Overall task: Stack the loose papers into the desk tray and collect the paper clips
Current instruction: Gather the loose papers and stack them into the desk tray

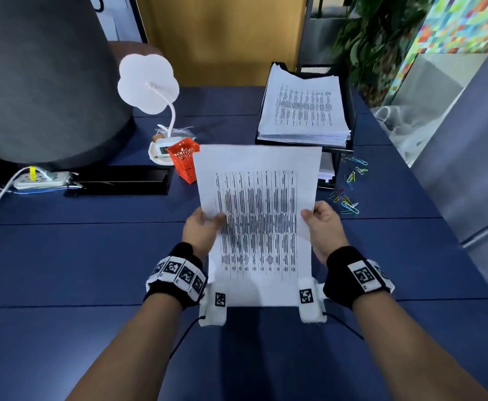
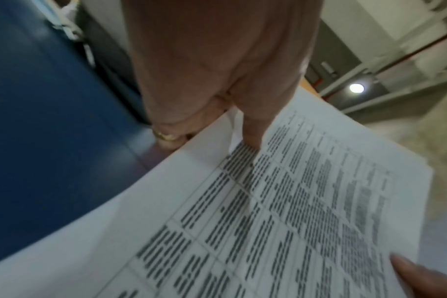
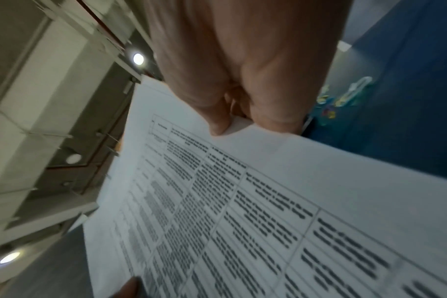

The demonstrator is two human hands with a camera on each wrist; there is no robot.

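At frame center, left hand point(image 1: 201, 230) and right hand point(image 1: 325, 227) pinch the papers point(image 1: 258, 221) by opposite edges, thumbs on top.

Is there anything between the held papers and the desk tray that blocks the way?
Nothing visible blocks it. Both hands, left hand and right hand, hold the papers in the air just in front of the tray. The red basket stands to the left, the clips lie to the right.

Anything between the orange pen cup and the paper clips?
Head view: the held paper and the desk tray front sit between the orange pen cup and paper clips.
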